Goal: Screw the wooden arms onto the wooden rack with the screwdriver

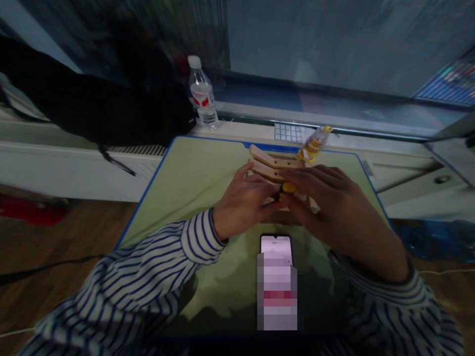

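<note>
A light wooden assembly of angled pieces with drilled holes stands near the far edge of the small table. My left hand is closed on its near left side, fingers against the wood. Between the thumb and fingers of my right hand is a screwdriver, its yellow-and-black handle end toward me. The tip is hidden by my hands and the wood. My left fingertips come close to the handle; I cannot tell if they touch it. Below my hands lies a phone with a lit, partly blurred screen.
The blue-edged table adjoins a white sill. A water bottle stands on the sill beside a black bag. A clear packet with yellow parts and a gridded sheet lie at the back right.
</note>
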A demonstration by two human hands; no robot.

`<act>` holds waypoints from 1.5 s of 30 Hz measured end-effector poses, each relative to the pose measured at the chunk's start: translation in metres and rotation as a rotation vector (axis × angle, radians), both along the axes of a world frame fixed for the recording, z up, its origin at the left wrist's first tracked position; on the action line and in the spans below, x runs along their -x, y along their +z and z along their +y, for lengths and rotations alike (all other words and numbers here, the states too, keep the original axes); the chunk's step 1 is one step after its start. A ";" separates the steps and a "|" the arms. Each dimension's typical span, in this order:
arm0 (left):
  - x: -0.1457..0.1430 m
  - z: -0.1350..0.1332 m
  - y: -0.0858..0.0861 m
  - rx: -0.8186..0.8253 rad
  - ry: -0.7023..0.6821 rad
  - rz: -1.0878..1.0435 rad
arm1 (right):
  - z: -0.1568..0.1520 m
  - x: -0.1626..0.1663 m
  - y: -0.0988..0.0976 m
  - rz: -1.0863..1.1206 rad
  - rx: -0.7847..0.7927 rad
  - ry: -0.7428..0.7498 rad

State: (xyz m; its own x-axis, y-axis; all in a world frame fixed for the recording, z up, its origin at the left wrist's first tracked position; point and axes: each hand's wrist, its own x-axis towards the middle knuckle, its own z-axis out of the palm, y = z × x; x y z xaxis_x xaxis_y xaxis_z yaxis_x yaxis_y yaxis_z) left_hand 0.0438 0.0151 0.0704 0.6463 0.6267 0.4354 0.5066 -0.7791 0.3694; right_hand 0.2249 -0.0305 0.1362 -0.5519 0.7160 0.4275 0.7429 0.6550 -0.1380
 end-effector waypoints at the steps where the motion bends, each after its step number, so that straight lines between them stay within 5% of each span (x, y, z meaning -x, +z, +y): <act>1: 0.000 0.000 0.000 0.003 -0.002 0.008 | -0.001 -0.001 0.001 0.003 0.005 0.014; 26: 0.001 0.005 0.005 0.069 -0.160 0.053 | 0.004 0.004 -0.007 -0.083 -0.098 -0.129; 35: 0.001 0.001 -0.003 0.001 0.016 0.012 | 0.005 0.004 -0.009 -0.086 -0.086 -0.144; 45: 0.002 0.000 0.002 0.039 -0.007 0.039 | -0.003 0.004 0.001 -0.051 0.001 -0.024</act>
